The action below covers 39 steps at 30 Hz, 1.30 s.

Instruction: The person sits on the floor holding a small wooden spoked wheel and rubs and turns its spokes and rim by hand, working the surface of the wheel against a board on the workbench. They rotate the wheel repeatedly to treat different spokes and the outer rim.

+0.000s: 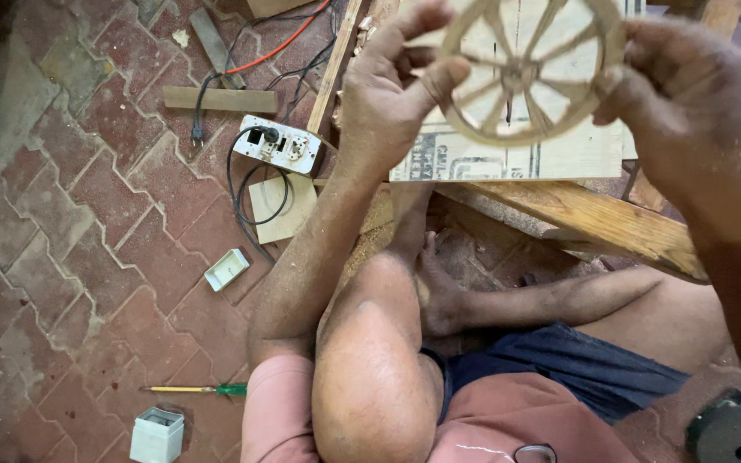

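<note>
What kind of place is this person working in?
Probably a small, informal woodworking spot set up on the ground. Both hands hold a spoked wooden wheel, wood offcuts and rough planks lie about on the brick paving, and a power strip sits nearby.

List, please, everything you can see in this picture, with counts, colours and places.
wooden wheel: one, pale, spoked, held up between both hands
plywood board: one, pale, behind the wheel
power strip: one, white, on the brick floor
screwdriver: one, yellow shaft, green handle, lower left
small box: one, white, bottom left
shallow tray: one, white, on the floor
left hand: grips the wheel's left rim
right hand: grips the right rim
</note>
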### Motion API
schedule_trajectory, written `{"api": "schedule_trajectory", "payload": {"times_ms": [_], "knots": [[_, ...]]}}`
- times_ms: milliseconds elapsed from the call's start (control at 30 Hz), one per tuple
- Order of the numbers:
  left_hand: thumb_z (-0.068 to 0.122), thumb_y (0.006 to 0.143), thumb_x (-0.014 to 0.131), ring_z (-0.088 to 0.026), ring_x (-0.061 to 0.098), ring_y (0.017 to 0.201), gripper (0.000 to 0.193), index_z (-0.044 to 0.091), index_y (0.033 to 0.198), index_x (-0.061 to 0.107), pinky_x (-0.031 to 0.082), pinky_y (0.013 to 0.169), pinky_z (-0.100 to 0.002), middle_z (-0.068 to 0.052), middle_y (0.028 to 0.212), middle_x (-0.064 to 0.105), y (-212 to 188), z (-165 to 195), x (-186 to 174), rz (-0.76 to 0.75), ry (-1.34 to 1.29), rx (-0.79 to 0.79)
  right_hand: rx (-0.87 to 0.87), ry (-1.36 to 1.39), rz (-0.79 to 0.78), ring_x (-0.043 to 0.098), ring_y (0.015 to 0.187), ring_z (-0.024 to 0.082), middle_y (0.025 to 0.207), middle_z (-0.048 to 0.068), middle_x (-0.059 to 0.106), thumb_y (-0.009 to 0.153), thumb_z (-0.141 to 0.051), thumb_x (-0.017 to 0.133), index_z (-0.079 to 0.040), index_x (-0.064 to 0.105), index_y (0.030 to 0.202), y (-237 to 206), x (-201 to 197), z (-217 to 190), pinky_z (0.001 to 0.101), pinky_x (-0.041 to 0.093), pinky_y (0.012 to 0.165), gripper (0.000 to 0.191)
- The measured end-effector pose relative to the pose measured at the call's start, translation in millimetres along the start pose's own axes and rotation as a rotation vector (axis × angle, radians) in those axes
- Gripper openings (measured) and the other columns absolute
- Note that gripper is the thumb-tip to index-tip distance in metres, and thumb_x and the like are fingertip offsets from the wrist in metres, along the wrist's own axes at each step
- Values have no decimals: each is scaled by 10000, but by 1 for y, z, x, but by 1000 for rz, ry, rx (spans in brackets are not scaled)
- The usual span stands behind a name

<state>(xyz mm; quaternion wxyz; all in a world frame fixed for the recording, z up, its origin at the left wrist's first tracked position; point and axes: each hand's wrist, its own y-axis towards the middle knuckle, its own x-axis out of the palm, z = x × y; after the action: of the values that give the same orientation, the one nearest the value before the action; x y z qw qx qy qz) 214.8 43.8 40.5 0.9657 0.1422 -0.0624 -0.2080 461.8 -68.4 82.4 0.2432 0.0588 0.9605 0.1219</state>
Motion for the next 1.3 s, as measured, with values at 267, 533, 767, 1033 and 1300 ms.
{"api": "schedule_trajectory", "payload": {"times_ms": [267,533,767,1033,1300], "knots": [[208,1008,815,-80,688,840,463,62,1414,648,594,759,-238,-37,967,748,-1,-22,-8,52,-4,-13,-12,75,9,710,940,125,1009,104,663,1031,-36,682,49,451,1483,3,9,2,238,618,792,515],[291,923,826,-67,756,830,503,116,1367,672,673,717,-231,-16,964,784,0,-62,-4,5,309,-85,-10,-199,49,703,1035,145,1138,96,675,1075,-67,773,-21,678,1420,-11,20,48,266,615,929,360],[263,894,850,-88,751,863,457,84,1293,718,642,777,-251,-27,962,808,17,-87,-7,47,312,-99,62,11,63,687,1054,118,1178,72,691,1079,-34,725,44,530,1547,-7,34,84,237,608,912,513],[250,919,823,-89,731,871,402,68,1268,743,623,792,-248,-23,974,800,39,-119,-7,-26,279,-97,165,-20,20,669,1018,109,1110,72,684,1051,-49,727,29,437,1623,-8,38,92,249,581,893,646],[286,936,798,-95,745,883,395,87,1272,740,629,802,-255,-30,972,809,44,-132,-6,-69,314,-124,215,-250,-20,685,970,158,1078,95,695,1014,-106,757,-21,468,1608,-7,40,88,299,588,840,666]]}}
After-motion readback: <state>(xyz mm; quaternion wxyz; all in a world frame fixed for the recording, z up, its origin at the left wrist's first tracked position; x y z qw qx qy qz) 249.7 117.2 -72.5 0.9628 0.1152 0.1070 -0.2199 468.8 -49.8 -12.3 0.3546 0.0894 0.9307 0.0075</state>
